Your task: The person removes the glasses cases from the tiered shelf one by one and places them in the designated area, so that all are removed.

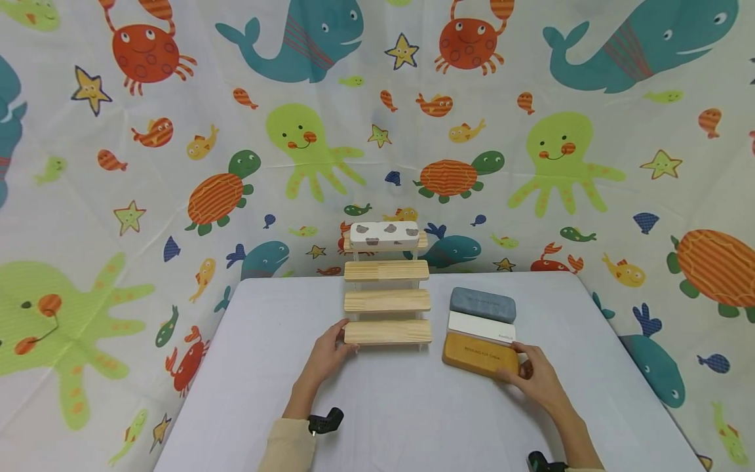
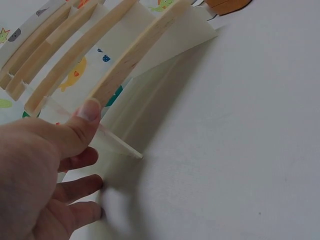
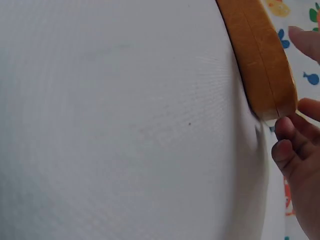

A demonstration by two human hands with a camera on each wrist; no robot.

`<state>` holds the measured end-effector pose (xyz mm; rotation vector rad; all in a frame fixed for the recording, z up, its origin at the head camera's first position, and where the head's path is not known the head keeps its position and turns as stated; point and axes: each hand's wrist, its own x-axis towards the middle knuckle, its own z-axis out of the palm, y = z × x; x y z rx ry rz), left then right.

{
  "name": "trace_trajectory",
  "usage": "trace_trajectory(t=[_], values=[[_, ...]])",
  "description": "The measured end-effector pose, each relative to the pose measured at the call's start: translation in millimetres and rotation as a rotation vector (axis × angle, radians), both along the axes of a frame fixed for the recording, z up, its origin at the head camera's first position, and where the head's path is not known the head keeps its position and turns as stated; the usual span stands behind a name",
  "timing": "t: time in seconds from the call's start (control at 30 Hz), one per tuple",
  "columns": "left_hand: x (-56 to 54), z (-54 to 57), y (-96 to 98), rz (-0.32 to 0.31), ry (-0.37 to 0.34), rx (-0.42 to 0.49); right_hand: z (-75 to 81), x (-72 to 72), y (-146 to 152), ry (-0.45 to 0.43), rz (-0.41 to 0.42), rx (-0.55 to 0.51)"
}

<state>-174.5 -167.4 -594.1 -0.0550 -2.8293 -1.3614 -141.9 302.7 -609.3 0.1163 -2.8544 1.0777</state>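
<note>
A stepped wooden display rack [image 1: 387, 300] with clear side supports stands in the middle of the table, and a white patterned glasses case [image 1: 385, 233] lies on its top step. My left hand [image 1: 326, 354] holds the left end of the lowest step, its thumb [image 2: 91, 110] on the board. On the right lie a brown glasses case [image 1: 479, 354], a white one [image 1: 480, 326] and a blue-grey one [image 1: 482, 304], side by side. My right hand [image 1: 533, 373] is at the brown case's right end. Its lower fingertips [image 3: 285, 127] appear to touch that end, while another digit stands apart.
The white-covered table [image 1: 413, 413] ends at the back against a hanging cloth [image 1: 354, 170] printed with sea animals. Black devices are strapped to both wrists. The lower three steps of the rack carry nothing.
</note>
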Motion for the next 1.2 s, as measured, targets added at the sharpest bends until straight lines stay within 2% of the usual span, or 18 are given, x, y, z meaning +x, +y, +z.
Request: trace_trajectory(t=[0.2,0.47,0.87,1.2], values=[[-0.2,0.4,0.0,-0.001,-0.002,-0.016,3.9,-2.9,2.6,0.03,0.003,-0.025],[0.9,0.7,0.2,-0.007,0.01,-0.022,14.1,-6.8,0.4,0.097,0.0,0.005],[4.3,3.1,0.2,-0.014,0.02,0.004,37.6,-12.9,-9.0,0.227,0.014,-0.009],[3.1,0.9,0.0,-0.011,0.017,-0.01,60.7,-24.7,-17.0,0.245,0.04,0.002]])
